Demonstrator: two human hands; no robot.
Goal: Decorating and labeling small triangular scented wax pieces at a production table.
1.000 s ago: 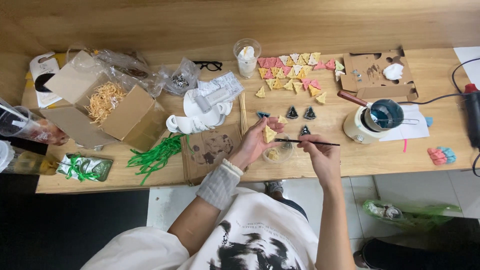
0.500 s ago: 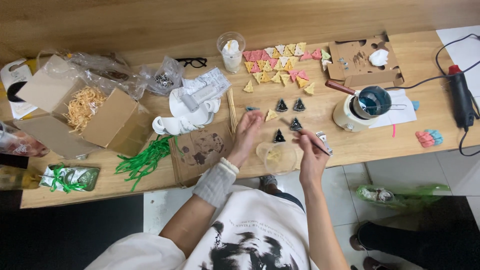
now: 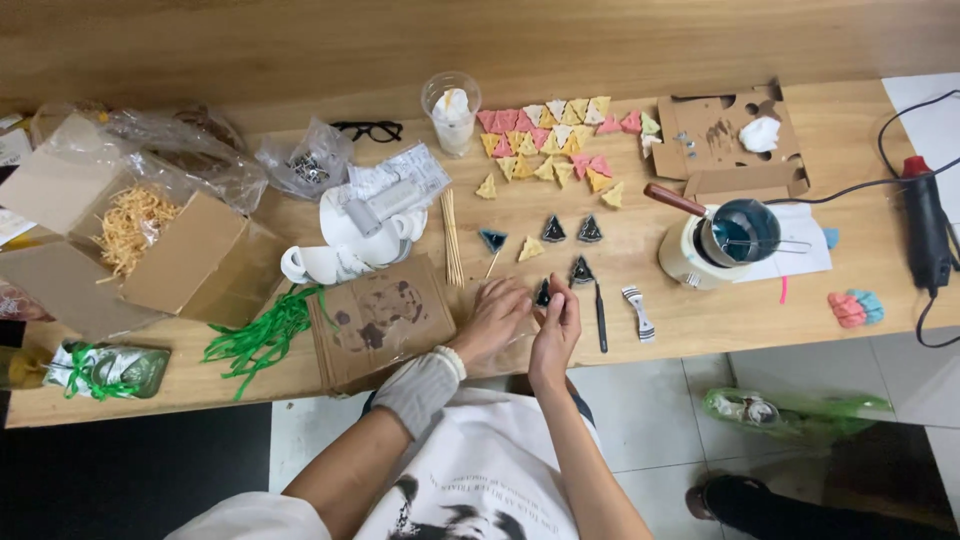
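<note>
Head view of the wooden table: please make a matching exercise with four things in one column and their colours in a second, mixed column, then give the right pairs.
Things:
1. glasses
2. shredded strips
3. tool handle on far right
4. flat box by the hands

Colours:
A. brown
B. green
C. black frame
D. black with red end

Pairs: 1-C, 2-B, 3-D, 4-A

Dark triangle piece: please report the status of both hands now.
Right hand pinches dark triangle piece. Left hand touches it, on table. Black tool lies beside right hand, apart.
</note>
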